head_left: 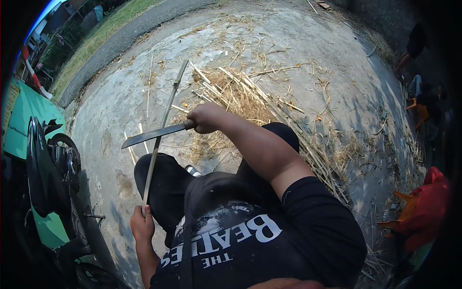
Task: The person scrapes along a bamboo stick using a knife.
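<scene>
My left hand (pixel 142 222) grips the lower end of a long, thin bamboo strip (pixel 166 111), which slants up and away past my left knee. A darker joint shows near the strip's far end. In my right hand (pixel 208 118) is the wooden handle of a machete (pixel 153 135). Its long blade points left and crosses the strip a little beyond my knee. Whether the edge bites into the strip or only rests against it, I cannot tell. Beyond my right hand lies a heap of pale split bamboo strips and curled shavings (pixel 240 94).
A motorcycle (pixel 50 173) stands on the left beside a green panel (pixel 36 113). More long strips (pixel 315 159) lie to my right on the concrete ground (pixel 110 91). A red cloth (pixel 426 209) over an orange chair is at right. People sit in shade at far right.
</scene>
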`<state>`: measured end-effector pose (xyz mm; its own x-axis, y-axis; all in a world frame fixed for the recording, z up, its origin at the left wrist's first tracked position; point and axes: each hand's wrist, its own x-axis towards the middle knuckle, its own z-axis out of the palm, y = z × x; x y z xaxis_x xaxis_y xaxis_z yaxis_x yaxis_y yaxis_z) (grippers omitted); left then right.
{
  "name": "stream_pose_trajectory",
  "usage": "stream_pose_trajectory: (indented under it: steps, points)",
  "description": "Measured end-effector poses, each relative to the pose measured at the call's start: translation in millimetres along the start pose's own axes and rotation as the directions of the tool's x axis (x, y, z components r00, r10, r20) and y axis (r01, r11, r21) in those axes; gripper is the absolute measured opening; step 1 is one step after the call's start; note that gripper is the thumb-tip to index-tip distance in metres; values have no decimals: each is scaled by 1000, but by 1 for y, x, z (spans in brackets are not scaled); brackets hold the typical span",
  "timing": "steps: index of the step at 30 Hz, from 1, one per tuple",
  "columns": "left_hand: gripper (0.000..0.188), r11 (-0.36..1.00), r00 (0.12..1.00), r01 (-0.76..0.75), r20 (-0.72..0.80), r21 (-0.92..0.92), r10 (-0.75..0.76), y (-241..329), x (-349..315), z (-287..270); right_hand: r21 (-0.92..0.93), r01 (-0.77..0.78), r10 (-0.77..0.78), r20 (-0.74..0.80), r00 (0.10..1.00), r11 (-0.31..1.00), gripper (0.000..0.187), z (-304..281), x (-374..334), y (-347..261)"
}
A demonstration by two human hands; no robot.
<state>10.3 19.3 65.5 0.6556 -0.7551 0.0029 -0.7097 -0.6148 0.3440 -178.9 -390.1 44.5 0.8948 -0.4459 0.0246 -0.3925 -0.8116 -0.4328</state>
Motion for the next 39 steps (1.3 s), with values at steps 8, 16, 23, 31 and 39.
stream_pose_trajectory:
  steps: [8, 16, 23, 31, 39]
  points:
    - [50, 998, 997, -52, -61, 41, 55, 5, -3, 0, -7, -21, 21, -39, 999, 1000, 24, -18, -1, -14]
    - [43, 995, 996, -43, -81, -94, 35, -9, 5, 19, 11, 74, -72, -130, 989, 997, 18, -12, 18, -36]
    - [40, 986, 985, -114, -144, -125, 96, 1, 18, 20, 130, 121, -121, -13, 993, 984, 34, -21, 18, -77]
    - [37, 993, 992, -88, -96, -82, 80, 4, 20, 7, 565, 110, -132, -1, 991, 818, 45, 11, 20, -67]
    - [37, 992, 996, -88, -21, 89, 90, 17, 11, -6, 896, -89, -87, 140, 986, 436, 44, 28, 6, -51]
